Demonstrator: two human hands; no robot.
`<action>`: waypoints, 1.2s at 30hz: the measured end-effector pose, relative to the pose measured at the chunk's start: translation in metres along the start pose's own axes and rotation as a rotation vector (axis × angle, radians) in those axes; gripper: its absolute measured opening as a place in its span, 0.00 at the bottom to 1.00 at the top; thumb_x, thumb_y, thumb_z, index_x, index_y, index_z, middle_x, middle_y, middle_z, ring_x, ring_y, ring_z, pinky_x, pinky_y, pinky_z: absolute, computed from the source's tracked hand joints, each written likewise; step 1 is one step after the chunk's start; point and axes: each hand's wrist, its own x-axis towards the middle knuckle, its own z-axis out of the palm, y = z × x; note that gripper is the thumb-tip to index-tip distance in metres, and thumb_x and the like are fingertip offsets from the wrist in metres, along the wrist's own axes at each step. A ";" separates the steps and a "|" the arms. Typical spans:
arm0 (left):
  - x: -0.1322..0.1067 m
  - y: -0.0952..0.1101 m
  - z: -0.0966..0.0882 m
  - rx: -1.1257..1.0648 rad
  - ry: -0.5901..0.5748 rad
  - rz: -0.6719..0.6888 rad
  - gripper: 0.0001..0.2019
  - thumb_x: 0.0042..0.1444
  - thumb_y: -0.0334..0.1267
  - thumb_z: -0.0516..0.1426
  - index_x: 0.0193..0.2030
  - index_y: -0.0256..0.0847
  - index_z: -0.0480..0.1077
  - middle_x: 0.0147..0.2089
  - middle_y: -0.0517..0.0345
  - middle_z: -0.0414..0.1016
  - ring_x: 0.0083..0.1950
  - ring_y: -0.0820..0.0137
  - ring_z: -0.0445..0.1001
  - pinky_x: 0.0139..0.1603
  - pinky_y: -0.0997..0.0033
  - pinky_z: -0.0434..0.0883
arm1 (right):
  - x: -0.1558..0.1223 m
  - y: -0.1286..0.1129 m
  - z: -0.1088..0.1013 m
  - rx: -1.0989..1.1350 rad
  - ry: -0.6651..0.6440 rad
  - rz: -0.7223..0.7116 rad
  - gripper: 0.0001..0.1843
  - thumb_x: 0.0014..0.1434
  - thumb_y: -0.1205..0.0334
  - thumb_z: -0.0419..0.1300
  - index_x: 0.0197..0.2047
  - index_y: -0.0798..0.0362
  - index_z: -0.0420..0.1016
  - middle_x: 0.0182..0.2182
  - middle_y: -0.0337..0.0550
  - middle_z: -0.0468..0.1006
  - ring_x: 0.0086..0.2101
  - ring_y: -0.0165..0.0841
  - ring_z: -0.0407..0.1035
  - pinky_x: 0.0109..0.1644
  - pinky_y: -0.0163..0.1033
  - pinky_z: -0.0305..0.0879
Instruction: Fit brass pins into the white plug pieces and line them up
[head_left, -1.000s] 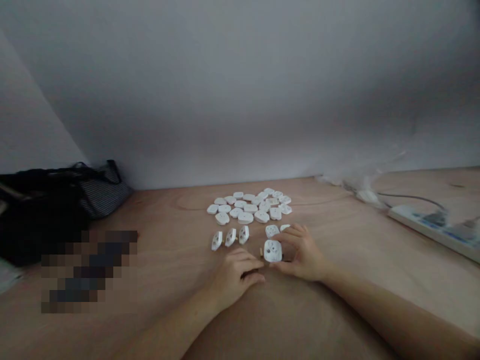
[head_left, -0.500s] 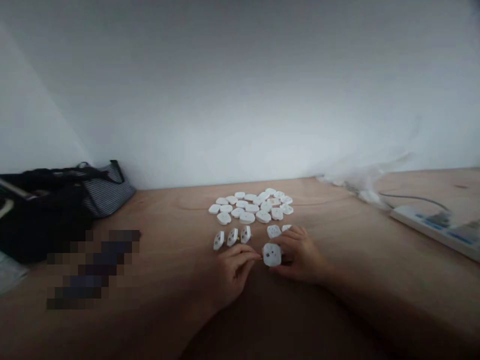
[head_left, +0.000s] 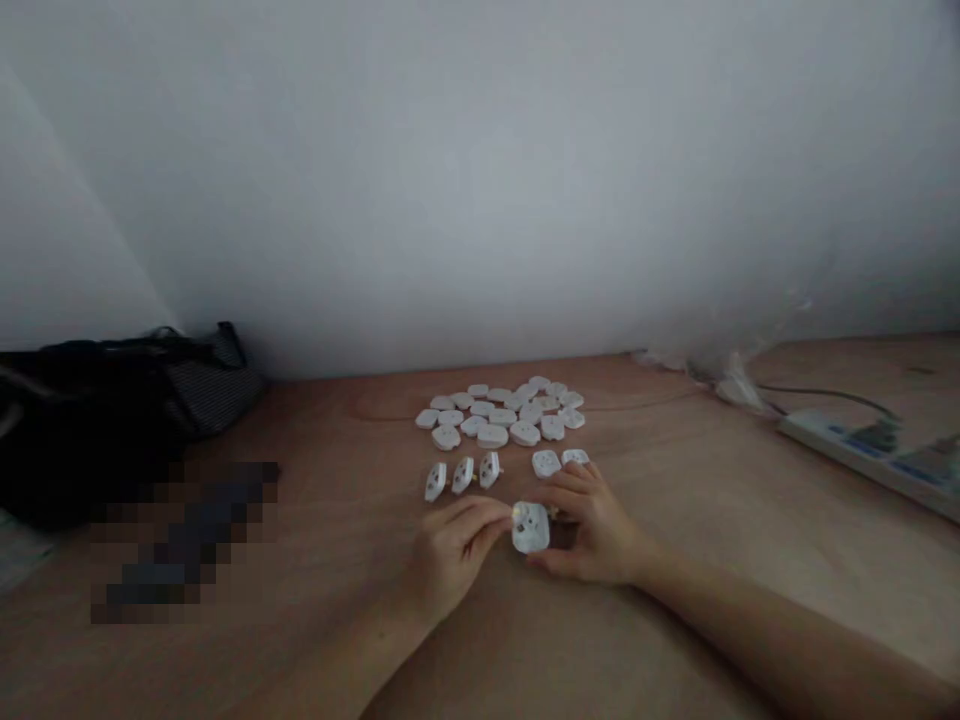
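Note:
A white plug housing (head_left: 531, 530), roughly square with dark openings in its face, stands tilted up in my right hand (head_left: 592, 530). The thumb and fingers close on its edges, and brass-coloured prongs show faintly behind it. My left hand (head_left: 461, 545) is pinched, its fingertips at the housing's upper left corner. A tiny yellowish spot shows there, too small to name. Just beyond my left hand, three similar plug pieces (head_left: 463, 475) stand on edge in a row. Two flat white pieces (head_left: 546, 463) lie beyond my right hand.
Several white plug pieces (head_left: 493, 435) lie grouped farther back on the wooden table (head_left: 337, 470). A black bag (head_left: 97, 430) sits at the left, near a pixelated dark object (head_left: 199, 530). At the right are a white power strip (head_left: 870, 455) with cables and clear plastic wrap (head_left: 739, 380).
The housing has moved slightly left and nearer to me with my right hand. My left fingertips have come to its upper left corner. The flat piece behind my right hand shows more fully.

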 end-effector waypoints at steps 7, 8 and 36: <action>0.002 -0.002 0.000 0.074 -0.034 0.090 0.07 0.60 0.34 0.54 0.37 0.39 0.74 0.33 0.54 0.77 0.33 0.71 0.76 0.35 0.76 0.74 | 0.000 -0.004 0.000 0.026 0.008 -0.036 0.24 0.41 0.53 0.67 0.43 0.50 0.73 0.36 0.43 0.76 0.36 0.39 0.64 0.42 0.44 0.55; 0.002 -0.002 0.000 0.078 -0.044 0.090 0.07 0.60 0.34 0.54 0.37 0.39 0.74 0.33 0.54 0.77 0.33 0.71 0.76 0.35 0.76 0.73 | 0.000 -0.004 0.000 0.029 0.009 -0.041 0.24 0.41 0.53 0.67 0.42 0.51 0.73 0.37 0.43 0.76 0.36 0.39 0.64 0.42 0.44 0.55; 0.000 -0.005 -0.006 0.106 -0.144 0.014 0.33 0.41 0.58 0.62 0.52 0.39 0.67 0.46 0.48 0.71 0.48 0.59 0.70 0.51 0.59 0.68 | -0.003 0.004 0.002 0.059 -0.014 -0.033 0.31 0.43 0.46 0.67 0.50 0.49 0.71 0.35 0.44 0.76 0.36 0.39 0.65 0.41 0.44 0.57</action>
